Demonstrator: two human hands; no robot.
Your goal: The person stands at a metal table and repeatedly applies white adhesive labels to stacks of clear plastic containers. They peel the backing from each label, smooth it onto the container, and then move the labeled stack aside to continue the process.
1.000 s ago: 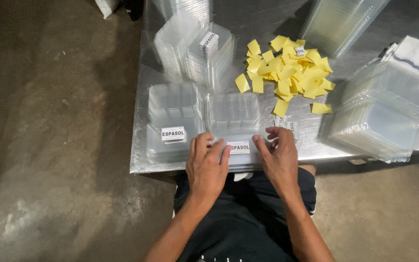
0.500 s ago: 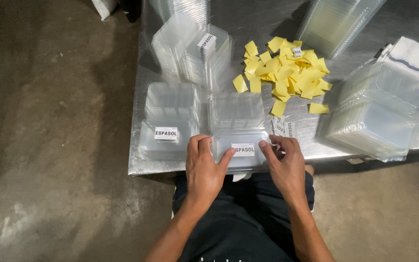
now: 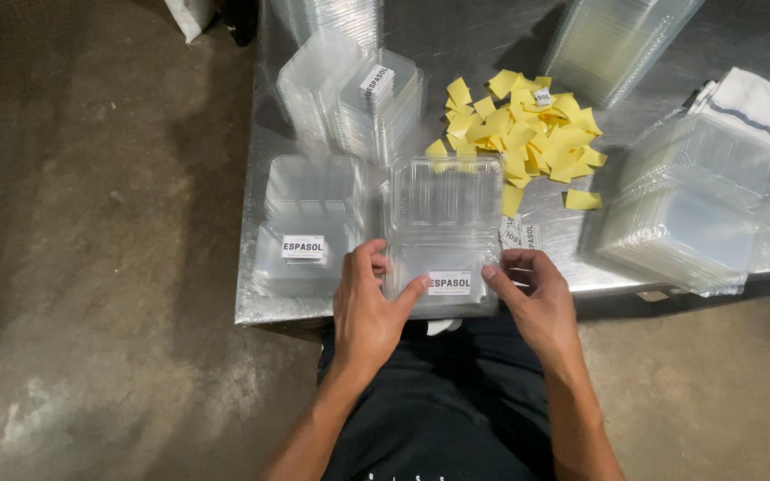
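An open clear clamshell container [image 3: 443,232] bearing a white rectangular label [image 3: 449,282] is gripped at the near edge of the metal table [image 3: 492,36], left hand [image 3: 369,307] and right hand [image 3: 535,298] clasping its sides. A labelled stack [image 3: 305,232] lies just left; yellow slips [image 3: 523,134] are heaped behind.

White rectangular labels [image 3: 450,283] (black-printed) sit on clear plastic clamshell packages [image 3: 443,233].
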